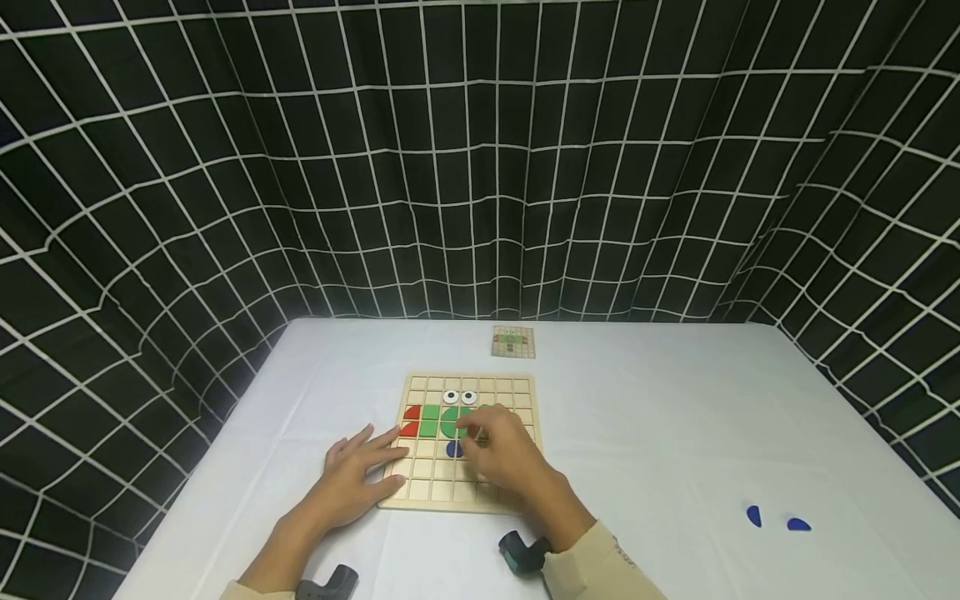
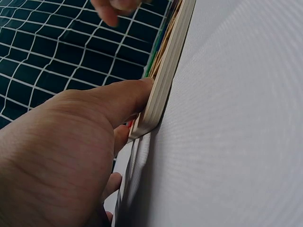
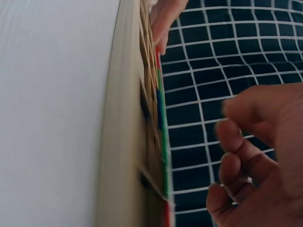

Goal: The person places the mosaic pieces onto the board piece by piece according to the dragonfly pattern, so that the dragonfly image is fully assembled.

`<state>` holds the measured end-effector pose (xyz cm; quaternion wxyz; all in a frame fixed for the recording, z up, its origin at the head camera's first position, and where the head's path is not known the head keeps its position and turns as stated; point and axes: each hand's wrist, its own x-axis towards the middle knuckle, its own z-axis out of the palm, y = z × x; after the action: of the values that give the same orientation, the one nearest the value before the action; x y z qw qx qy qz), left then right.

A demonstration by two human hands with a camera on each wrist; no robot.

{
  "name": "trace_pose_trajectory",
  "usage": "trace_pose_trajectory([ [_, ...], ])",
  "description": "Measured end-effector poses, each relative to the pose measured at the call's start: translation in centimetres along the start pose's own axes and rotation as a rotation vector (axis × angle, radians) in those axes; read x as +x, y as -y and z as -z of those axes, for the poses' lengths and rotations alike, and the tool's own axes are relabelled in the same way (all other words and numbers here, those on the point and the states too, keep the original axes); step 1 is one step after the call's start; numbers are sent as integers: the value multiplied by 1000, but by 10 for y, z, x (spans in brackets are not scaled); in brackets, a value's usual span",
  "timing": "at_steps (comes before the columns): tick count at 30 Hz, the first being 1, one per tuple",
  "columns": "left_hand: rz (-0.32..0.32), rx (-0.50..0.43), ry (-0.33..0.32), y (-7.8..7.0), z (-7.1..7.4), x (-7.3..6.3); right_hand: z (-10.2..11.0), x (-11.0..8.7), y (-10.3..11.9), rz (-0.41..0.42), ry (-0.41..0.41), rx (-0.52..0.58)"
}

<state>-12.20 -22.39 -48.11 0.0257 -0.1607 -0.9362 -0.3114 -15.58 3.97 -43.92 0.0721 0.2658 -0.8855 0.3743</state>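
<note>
A wooden grid board [image 1: 468, 498] lies on the table, with red pieces [image 1: 412, 412], green pieces [image 1: 431, 412] and two white eye discs [image 1: 451, 397] in its cells. Below the green ones sits a blue piece [image 1: 453, 449]. Spread fingers of my left hand [image 1: 352, 479] rest on the board's left edge; in the left wrist view the thumb [image 2: 135, 92] touches its rim. My right hand [image 1: 501, 448] hovers over the board's middle, hiding some cells. In the right wrist view its fingers [image 3: 232, 168] are loosely bent, with nothing visible between thumb and forefinger.
Two loose blue pieces [image 1: 753, 516] lie far to the right on the white table [image 1: 645, 417]. Behind the board is a small pattern card [image 1: 513, 342]. A black curtain with white grid lines [image 1: 480, 167] surrounds the table's back and sides.
</note>
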Motion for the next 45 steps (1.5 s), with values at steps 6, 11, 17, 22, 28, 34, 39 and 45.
trace_pose_trajectory([
  [6, -5, -2, 0, -2, 1, 0, 30, -2, 9, 37, -98, 102],
  [11, -2, 5, -1, -3, 2, -1, 61, -8, 16, 64, -170, 111],
  [17, -5, 7, -6, -3, 3, -2, 97, -21, 18, 63, -212, 41],
  [22, -4, 3, -17, -3, 3, -1, 123, -35, 10, 67, -253, 0],
  [28, 10, 1, -9, -2, 0, -1, 151, -61, -11, 33, -304, -57],
  [34, 6, 0, -10, -2, -2, -1, 176, -89, -34, -17, -348, -99],
  [39, 10, 1, -3, -2, -2, 0, 192, -111, -52, -85, -362, -143],
  [45, 20, 7, 1, -2, -2, 0, 208, -135, -76, -158, -370, -192],
])
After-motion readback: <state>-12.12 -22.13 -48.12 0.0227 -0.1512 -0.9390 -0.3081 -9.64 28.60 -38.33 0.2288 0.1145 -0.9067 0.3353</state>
